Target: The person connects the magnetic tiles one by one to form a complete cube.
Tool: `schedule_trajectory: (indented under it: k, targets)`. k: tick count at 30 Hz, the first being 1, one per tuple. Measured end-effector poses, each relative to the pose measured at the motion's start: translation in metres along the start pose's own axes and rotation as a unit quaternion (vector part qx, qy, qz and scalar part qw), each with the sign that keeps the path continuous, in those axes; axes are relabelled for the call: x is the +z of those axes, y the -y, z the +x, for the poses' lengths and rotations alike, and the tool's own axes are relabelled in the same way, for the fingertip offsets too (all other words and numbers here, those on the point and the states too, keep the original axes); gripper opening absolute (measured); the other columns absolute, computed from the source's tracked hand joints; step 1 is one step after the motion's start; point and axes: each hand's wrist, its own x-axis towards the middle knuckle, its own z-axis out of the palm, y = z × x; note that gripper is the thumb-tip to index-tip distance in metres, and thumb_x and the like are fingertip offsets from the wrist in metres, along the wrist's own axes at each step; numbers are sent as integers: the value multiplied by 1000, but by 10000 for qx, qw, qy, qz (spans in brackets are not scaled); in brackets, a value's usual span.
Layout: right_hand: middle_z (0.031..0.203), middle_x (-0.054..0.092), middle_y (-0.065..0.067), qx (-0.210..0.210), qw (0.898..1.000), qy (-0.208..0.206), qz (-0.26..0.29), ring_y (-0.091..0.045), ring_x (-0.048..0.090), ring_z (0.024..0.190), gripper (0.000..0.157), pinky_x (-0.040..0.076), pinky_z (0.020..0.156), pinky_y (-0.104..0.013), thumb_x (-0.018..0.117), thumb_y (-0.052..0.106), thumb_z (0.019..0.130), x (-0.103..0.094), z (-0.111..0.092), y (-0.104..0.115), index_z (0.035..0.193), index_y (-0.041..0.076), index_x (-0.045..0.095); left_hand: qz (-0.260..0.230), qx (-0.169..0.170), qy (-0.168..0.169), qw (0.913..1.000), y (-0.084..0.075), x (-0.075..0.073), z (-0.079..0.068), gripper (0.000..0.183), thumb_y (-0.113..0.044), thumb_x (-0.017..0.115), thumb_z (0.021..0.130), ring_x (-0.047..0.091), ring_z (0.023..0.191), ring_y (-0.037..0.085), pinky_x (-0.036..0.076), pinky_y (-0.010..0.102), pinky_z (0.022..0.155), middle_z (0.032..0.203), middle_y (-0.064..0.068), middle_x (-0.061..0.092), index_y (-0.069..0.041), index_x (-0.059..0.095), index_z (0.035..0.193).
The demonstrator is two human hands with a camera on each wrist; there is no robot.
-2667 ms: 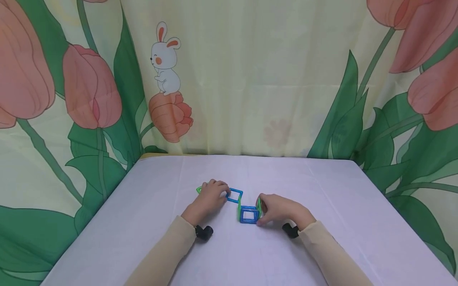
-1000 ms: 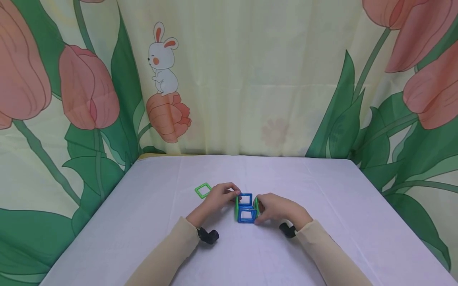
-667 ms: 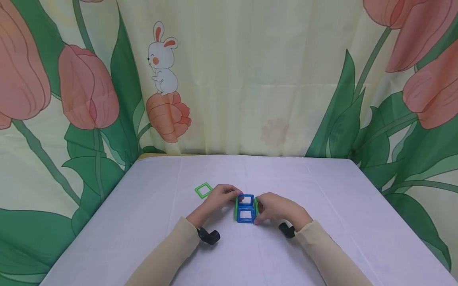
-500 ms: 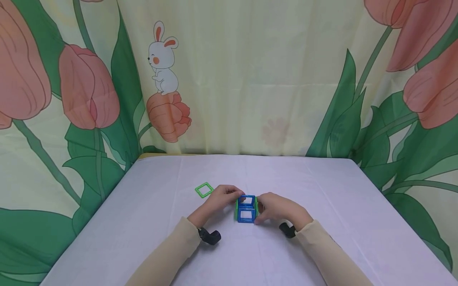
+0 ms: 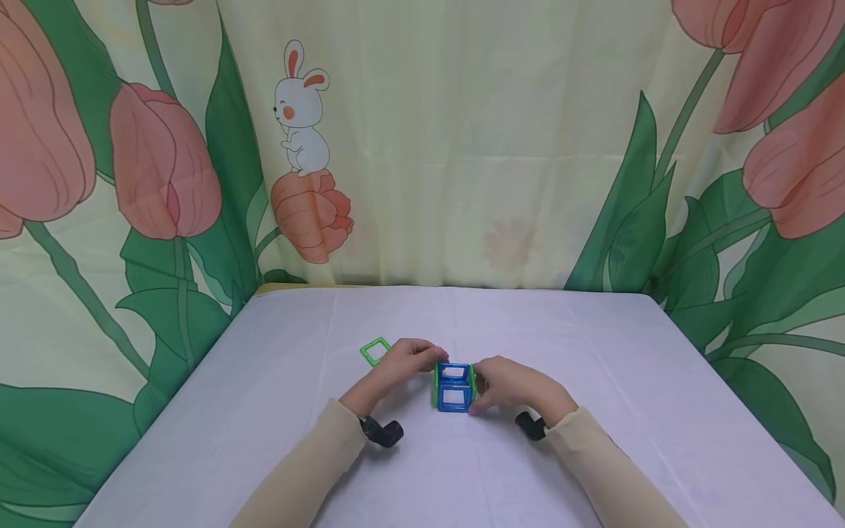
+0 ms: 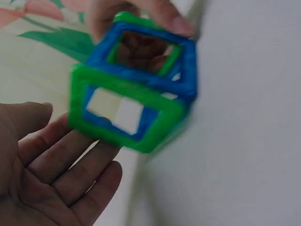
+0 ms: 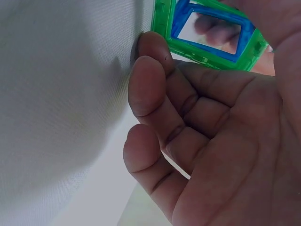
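Observation:
A small box of magnetic tiles (image 5: 454, 384), with blue and green see-through square frames, stands on the white table in the head view. My right hand (image 5: 518, 383) grips its right green side, thumb at the front corner and fingertips toward the back. In the right wrist view, that green frame (image 7: 202, 57) lies beyond my curled fingers. My left hand (image 5: 401, 361) is at the box's back left corner. The left wrist view shows its fingers (image 6: 70, 157) extended, tips reaching behind the green side frame (image 6: 124, 89), with the thumb apart.
A loose green square tile (image 5: 366, 356) lies flat on the table, partly behind my left hand. The white-covered table (image 5: 528, 477) reaches back to a curtain (image 5: 422, 183) printed with tulips and a rabbit. Black wrist cameras (image 5: 383, 433) sit at both cuffs.
The blue tile that lay flat left of the box was brought to its back by my left hand and tipped lower. My left fingers have just drawn slightly left; my right hand keeps its grip.

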Motion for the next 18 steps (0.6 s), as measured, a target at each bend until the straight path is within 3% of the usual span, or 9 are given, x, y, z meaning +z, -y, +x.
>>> schedule_trajectory:
  k: [5,10,13,18]
  targets:
    - [79,62,1,88,9999,13,-88,-14,54,73,33,44,68,-32,92,28,78,1,2,1,91,15,64,-306,107,-354,9988,-5,-36,-2,34,-34,59,106,73,114,22,52,42,106,117,7,77,-7,73,123]
    - [78,62,1,98,9999,11,-136,-14,53,73,33,44,67,-32,92,28,78,0,3,2,88,15,63,-93,-108,-966,9952,-3,-72,-6,38,-37,67,101,72,117,22,52,41,106,117,7,77,-8,72,125]
    - [79,62,1,101,9998,13,-153,-14,53,73,33,44,67,-32,92,28,78,1,4,2,88,15,63,501,-233,-1329,9896,3,-87,-10,36,-34,70,99,71,117,26,52,46,106,117,9,77,-8,74,124]
    - [80,62,1,217,9997,13,-129,-15,54,75,33,44,68,-33,92,28,78,2,1,3,88,16,63,1878,-543,-1571,9680,13,-95,-13,35,-30,75,94,69,112,28,53,47,98,113,10,77,-5,75,119]
